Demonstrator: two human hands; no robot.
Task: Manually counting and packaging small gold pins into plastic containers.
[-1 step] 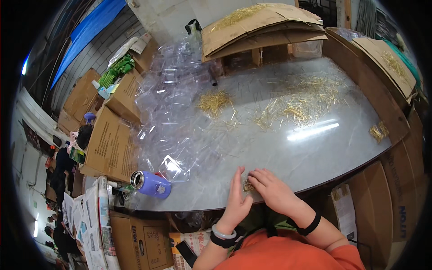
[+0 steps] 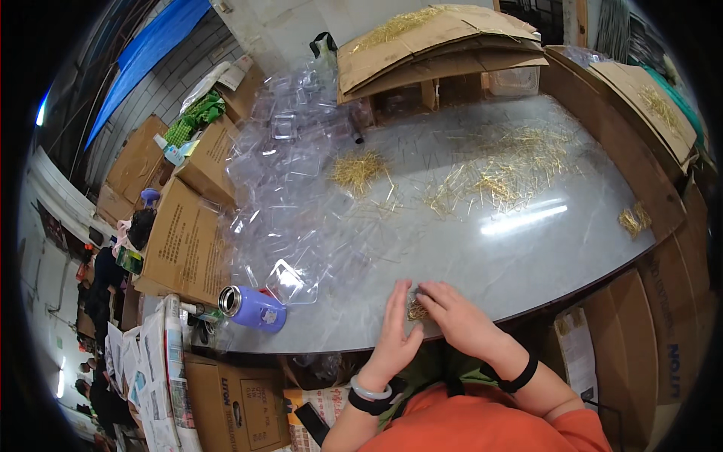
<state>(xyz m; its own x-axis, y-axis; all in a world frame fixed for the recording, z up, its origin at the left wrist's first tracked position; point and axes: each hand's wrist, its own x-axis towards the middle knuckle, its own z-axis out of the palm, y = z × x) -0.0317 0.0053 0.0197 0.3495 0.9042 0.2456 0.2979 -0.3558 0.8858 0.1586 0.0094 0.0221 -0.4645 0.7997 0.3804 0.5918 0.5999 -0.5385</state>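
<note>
Hardly anything has moved since the earlier frame: the left wrist is a touch farther toward 9 o'clock, and the rest looks unchanged. Reading clock directions from the small gold bundle (image 2: 416,309) near the edge of the grey table (image 2: 444,260), the purple bottle (image 2: 263,310) stands at 9, and clear plastic containers (image 2: 285,218) spread between 10 and 11. A gold heap (image 2: 358,172) lies at 11. The left hand (image 2: 393,333) is just beside the bundle at 9, fingers straight and together toward 12, thumb spread toward 2. The bundle lies between the two hands, at 3 from the left fingers; its long axis is too covered to tell. The right hand (image 2: 459,320) is nearer, its slightly bent fingers pointing toward 10 and partly covering the bundle; I cannot tell whether they grip it. Scattered gold strands (image 2: 501,188) lie at 1.
</note>
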